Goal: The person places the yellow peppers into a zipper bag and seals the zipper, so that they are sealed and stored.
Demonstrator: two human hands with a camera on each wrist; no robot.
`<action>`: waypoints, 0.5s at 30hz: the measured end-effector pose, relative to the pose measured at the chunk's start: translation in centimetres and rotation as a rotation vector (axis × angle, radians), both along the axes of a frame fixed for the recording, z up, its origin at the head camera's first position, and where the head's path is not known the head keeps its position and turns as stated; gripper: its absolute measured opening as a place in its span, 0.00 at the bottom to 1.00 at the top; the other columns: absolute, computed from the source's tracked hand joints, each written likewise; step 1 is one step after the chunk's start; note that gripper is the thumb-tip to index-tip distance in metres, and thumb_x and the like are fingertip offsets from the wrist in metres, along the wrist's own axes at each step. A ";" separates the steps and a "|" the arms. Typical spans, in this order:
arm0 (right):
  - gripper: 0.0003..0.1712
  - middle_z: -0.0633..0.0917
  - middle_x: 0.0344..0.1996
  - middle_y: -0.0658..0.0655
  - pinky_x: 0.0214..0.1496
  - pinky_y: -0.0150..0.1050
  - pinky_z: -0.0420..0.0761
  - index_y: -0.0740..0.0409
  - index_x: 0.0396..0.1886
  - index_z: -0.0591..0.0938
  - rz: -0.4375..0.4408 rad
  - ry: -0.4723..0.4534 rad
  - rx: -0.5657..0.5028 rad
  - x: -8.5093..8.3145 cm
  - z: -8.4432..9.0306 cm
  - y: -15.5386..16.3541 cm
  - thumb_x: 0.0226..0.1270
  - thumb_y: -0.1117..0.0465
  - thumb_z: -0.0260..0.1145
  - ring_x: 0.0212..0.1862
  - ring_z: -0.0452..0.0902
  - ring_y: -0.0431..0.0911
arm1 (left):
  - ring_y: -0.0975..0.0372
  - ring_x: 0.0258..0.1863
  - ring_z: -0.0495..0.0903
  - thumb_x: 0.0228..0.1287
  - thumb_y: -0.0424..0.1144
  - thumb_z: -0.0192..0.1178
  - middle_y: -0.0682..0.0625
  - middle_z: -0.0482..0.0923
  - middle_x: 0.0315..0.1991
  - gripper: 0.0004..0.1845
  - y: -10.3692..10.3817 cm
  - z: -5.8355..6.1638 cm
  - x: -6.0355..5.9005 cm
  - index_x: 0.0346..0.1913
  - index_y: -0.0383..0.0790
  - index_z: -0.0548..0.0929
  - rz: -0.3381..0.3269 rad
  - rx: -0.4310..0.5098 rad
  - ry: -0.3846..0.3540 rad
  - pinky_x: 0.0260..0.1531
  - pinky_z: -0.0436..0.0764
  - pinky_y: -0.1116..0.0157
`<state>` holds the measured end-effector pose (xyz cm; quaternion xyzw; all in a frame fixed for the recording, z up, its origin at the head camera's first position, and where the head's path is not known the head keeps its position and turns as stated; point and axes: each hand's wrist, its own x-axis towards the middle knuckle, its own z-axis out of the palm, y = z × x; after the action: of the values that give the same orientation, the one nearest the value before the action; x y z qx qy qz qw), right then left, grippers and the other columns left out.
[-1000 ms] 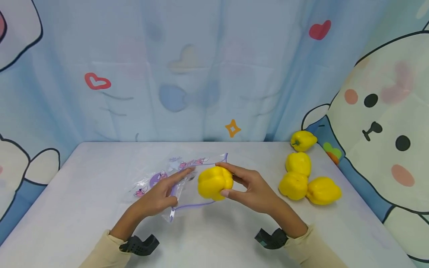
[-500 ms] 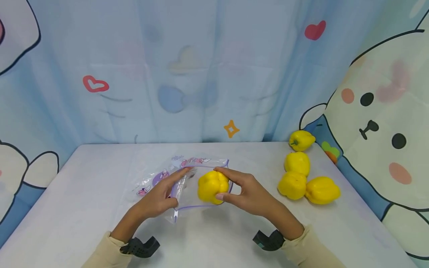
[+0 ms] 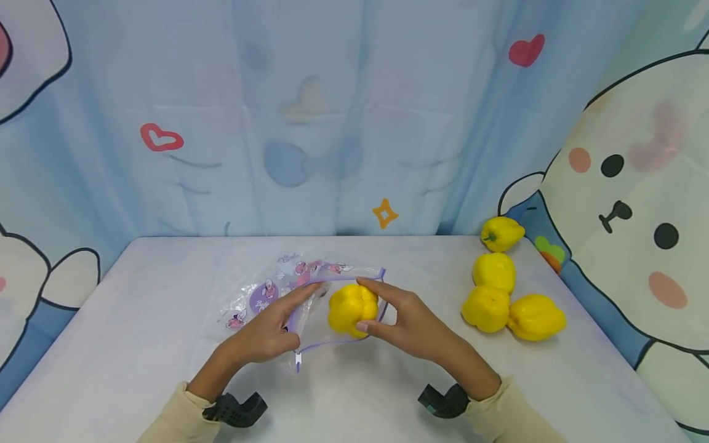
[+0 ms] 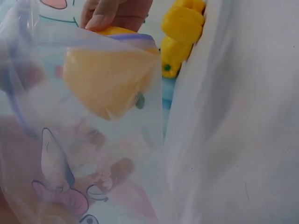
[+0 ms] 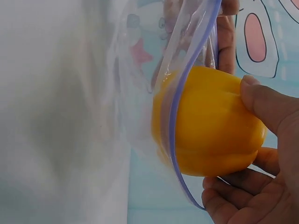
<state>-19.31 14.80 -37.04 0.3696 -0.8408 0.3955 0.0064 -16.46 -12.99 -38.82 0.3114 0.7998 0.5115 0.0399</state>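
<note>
My right hand (image 3: 407, 320) grips a yellow bell pepper (image 3: 349, 307), thumb on its near side and fingers on its far side. Half of the pepper (image 5: 217, 121) is past the purple zip rim of a clear printed zip bag (image 3: 260, 298). Through the plastic, the left wrist view shows its green stem (image 4: 139, 100) pointing into the bag. My left hand (image 3: 266, 332) holds the bag at its mouth, index finger and thumb spread along the opening. Its other fingers are partly hidden by the bag. A white slider (image 3: 298, 359) hangs at the near corner.
Several more yellow bell peppers lie at the right of the white table (image 3: 138, 332): one front pepper (image 3: 536, 317), others grouped beside it, and a far pepper (image 3: 501, 234) at the back edge. A blue cartoon curtain (image 3: 343, 123) hangs behind.
The pepper has moved down slightly into the bag mouth, the purple rim now passing around it. The left hand and bag have shifted a little to the right.
</note>
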 end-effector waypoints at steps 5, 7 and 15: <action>0.39 0.74 0.65 0.54 0.64 0.48 0.71 0.59 0.69 0.70 0.034 -0.005 -0.030 0.0 -0.5 -0.2 0.58 0.56 0.73 0.59 0.73 0.45 | 0.44 0.46 0.74 0.45 0.31 0.50 0.38 0.58 0.72 0.46 0.0 -0.2 0.0 0.75 0.35 0.55 -0.007 -0.039 0.042 0.43 0.82 0.63; 0.40 0.73 0.66 0.54 0.65 0.48 0.70 0.59 0.70 0.70 0.046 -0.010 -0.026 0.0 -0.6 -0.3 0.59 0.56 0.73 0.61 0.71 0.46 | 0.44 0.47 0.74 0.46 0.30 0.50 0.38 0.57 0.72 0.46 0.0 -0.2 0.0 0.75 0.35 0.55 -0.013 -0.032 0.038 0.44 0.82 0.61; 0.42 0.69 0.69 0.52 0.68 0.51 0.64 0.57 0.72 0.66 0.041 -0.046 0.037 0.1 -1.1 -0.7 0.61 0.51 0.71 0.70 0.61 0.49 | 0.46 0.45 0.75 0.46 0.32 0.52 0.40 0.61 0.71 0.46 0.1 0.1 0.2 0.76 0.37 0.55 -0.011 -0.055 0.030 0.43 0.83 0.60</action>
<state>-19.22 14.14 -38.12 0.3776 -0.8401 0.3884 -0.0279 -16.28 -12.86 -38.72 0.3225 0.8123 0.4844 0.0391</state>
